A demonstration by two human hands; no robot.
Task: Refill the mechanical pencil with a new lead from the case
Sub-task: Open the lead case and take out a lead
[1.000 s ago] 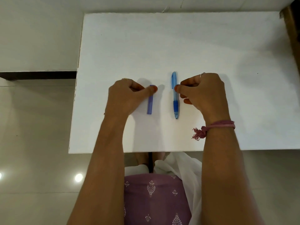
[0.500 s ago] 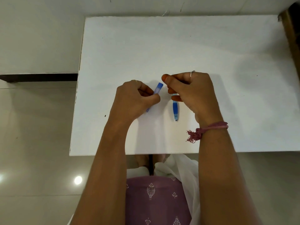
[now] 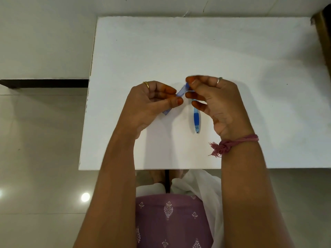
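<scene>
Holding the lead case [image 3: 176, 97] tilted above the bench [image 3: 232, 59], left hand [image 3: 152, 102] pinches its middle; right hand [image 3: 211, 93] apparently pinches the cap end, blurred. Risk: a sharp tug spills leads beside the pencil [image 3: 196, 120].

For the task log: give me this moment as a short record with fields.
left hand: grips the lead case, lifted and tilted
right hand: pinches the case's upper end
pencil: lies on the table, tip toward the person, upper part hidden by the right hand
case lid: cannot tell if open
lead: none visible
wrist: pink thread band on the right arm
</scene>
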